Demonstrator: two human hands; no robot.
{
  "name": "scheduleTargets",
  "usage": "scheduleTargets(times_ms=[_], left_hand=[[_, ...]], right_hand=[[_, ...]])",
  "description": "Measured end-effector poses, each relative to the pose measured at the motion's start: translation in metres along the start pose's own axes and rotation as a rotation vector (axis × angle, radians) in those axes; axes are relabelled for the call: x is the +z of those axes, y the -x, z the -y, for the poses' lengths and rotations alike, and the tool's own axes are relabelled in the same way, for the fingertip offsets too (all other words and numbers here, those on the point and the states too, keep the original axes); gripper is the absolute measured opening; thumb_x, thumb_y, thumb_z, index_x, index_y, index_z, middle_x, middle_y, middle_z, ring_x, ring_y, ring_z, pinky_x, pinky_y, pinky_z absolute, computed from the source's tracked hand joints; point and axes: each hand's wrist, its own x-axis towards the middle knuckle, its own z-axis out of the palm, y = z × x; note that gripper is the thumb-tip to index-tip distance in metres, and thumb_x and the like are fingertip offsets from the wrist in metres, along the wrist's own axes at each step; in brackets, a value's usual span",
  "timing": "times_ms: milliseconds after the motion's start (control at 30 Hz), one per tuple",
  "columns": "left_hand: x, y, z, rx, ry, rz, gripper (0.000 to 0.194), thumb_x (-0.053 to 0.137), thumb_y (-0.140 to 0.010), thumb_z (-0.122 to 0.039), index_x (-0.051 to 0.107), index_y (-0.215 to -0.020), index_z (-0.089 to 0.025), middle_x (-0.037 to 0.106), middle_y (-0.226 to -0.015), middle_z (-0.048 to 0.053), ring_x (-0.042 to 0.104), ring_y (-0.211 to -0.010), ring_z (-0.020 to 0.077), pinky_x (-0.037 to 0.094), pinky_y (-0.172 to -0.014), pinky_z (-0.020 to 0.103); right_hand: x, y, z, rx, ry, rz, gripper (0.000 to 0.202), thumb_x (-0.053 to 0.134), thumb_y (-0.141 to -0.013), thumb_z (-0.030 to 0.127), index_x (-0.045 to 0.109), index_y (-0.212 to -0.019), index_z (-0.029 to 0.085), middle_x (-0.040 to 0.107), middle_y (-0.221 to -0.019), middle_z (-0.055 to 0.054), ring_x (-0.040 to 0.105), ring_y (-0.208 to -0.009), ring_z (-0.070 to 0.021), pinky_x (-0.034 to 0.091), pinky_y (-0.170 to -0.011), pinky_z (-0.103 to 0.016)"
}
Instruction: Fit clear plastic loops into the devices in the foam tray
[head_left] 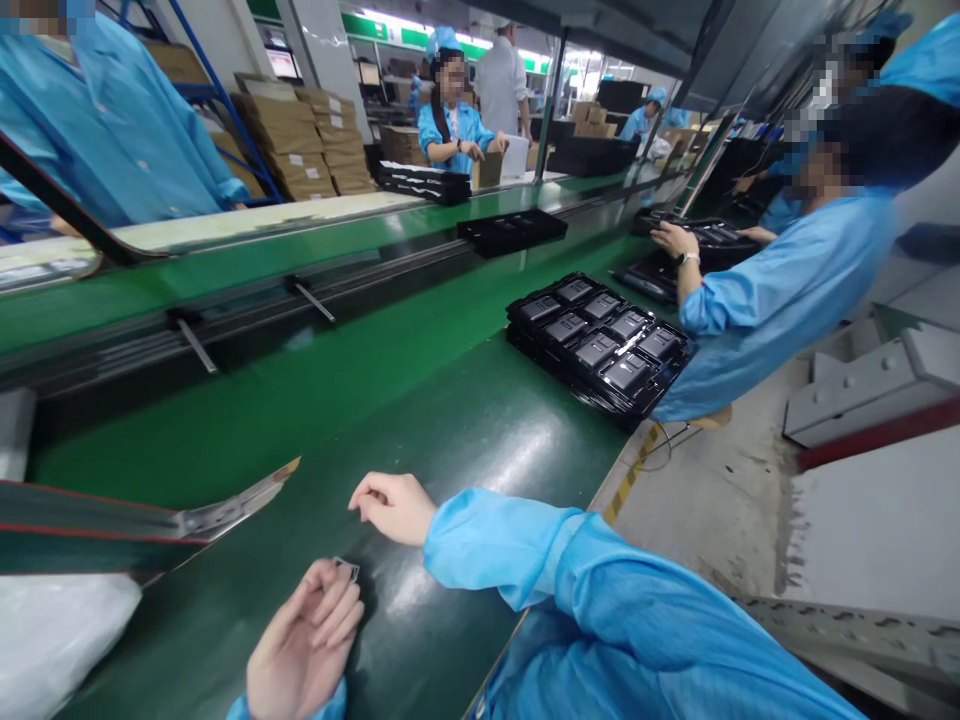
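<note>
1. Location. The frame (346,568) is at the fingertips of the left hand (304,640), over the green bench (439,400) and near the right hand (397,508).
2. Left hand. Palm turned upward, fingers bent inward; the frame appears pinched between thumb and fingers. The exact contact is partly hidden.
3. Right hand. Fingers loosely curled, raised beside the left hand. Nothing is visible in its grip; whether the fingertips close on a small item cannot be told.
4. Handling. The frame looks thin, clear or pale, and very light. Stiffness cannot be confirmed; judge it to be lightly springy and liable to bend or crack under pressure. Smooth faces may slip.
5. Grip point. Hold by opposite outer edges, using thumb and forefinger. Keep pressure low and off the middle.
6. Count, near items. Frame: one visible. Bag (60,640): one, at lower left. Tray stack (600,345): one, on the bench ahead; its layers cannot be counted reliably. Grey parts (596,349): eight visible in its top tray, each in a pocket.
7. Count, farther items. Black tray (512,232): one, possibly layered, beyond the stack. A co-worker (795,270) at right has hands on further black trays, number unclear.
</note>
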Motion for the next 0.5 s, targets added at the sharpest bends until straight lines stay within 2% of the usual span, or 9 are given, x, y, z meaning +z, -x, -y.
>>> scheduleTargets(times_ms=[233,500], left_hand=[[-0.0064,-0.0032,0.0025,0.038,0.001,0.022,0.011,0.059,-0.083,-0.021,0.049,-0.084,-0.016,0.027,-0.063,-0.006,0.023,-0.048,0.0029,0.021,-0.042,0.021],[-0.0071,-0.0029,0.0032,0.048,-0.017,0.029,0.011,0.059,-0.083,-0.021,0.050,-0.084,-0.017,0.026,-0.063,-0.006,0.024,-0.047,0.0030,0.024,-0.041,0.020]], right_hand=[[-0.0007,0.0007,0.0011,0.006,0.002,0.012,0.017,0.048,-0.090,0.021,0.065,-0.091,0.020,0.063,-0.072,0.005,0.052,-0.062,-0.0035,0.039,-0.061,-0.013],[-0.0017,0.0001,0.0043,0.013,-0.006,0.013,0.017,0.049,-0.089,0.019,0.066,-0.090,0.020,0.063,-0.073,0.005,0.053,-0.063,-0.0038,0.039,-0.063,-0.014]])
